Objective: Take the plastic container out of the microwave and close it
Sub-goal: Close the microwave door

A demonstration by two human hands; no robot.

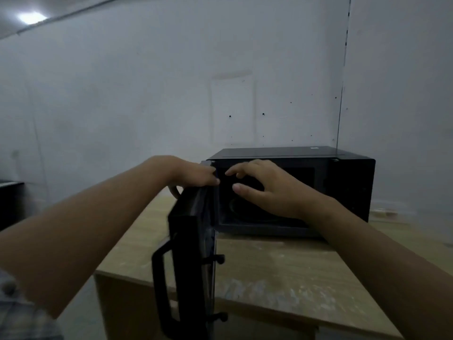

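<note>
Nearest us the door (188,261) swings wide, our left hand (193,174) curled over its top edge. Beyond, our right hand (267,190) hovers at the microwave (348,182) mouth, fingers spread, gripping nothing. Right of the oven sits a clear container (389,212) on the table (282,278); the cavity looks empty. We judge it light, thin, flexible: hold by the rim.
</note>
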